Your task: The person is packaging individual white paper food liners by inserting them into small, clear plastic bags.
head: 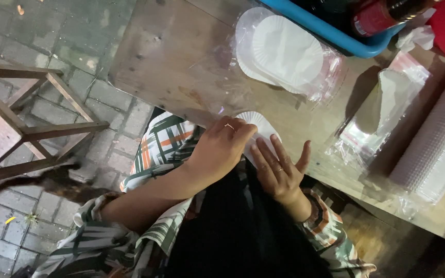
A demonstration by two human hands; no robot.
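Overhead, head view only. Left hand (221,146) lies curled over the near-left edge of a small white paper plate (257,126) at the near edge of the wooden worktop (166,56); grip pressed down on the plate, fingertips hidden, so whether it pinches the rim I cannot tell. Right hand (279,172) rests just right of it, fingers (273,154) spread flat against the plate's near side. Farther back, a bagged stack of white paper plates (284,51); far right, a blue tub (336,33) and plastic-wrapped packs (387,108).

Risk, as a judgement: the plate sits right at the worktop edge, and uneven pressure could crease its thin rim or tip it off towards the lap.
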